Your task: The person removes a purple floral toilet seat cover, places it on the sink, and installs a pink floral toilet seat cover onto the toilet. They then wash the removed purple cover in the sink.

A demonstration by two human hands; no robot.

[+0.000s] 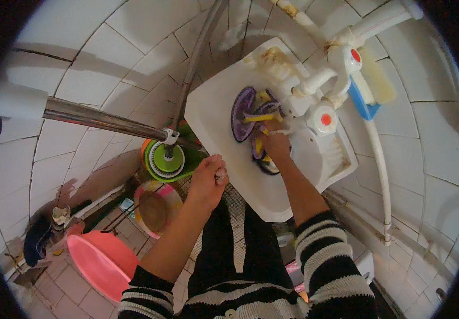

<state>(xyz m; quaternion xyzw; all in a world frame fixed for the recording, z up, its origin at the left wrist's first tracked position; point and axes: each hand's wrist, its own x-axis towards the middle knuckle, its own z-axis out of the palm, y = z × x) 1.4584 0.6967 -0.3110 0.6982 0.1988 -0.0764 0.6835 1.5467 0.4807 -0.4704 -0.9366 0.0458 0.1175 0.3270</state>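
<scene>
Purple-and-yellow strappy sandals (244,109) lie in the bowl of a white washbasin (208,114). My right hand (275,144) reaches into the bowl below the spout, its fingers closed on the yellow straps of one sandal; that sandal is partly hidden beneath the hand. At the basin's front left rim, my left hand (211,174) is curled into a fist outside the bowl. Whatever it may hold is hidden by the fingers. A white tap (314,82) with red-marked knobs overhangs the sandals.
A metal rail (107,119) crosses at the left, above a green spinner (165,158). On the tiled floor stand a pink basin (104,260) and a pink-rimmed bowl (157,207). A blue-and-yellow sponge or brush (365,101) sits by the white pipe (381,181) at right.
</scene>
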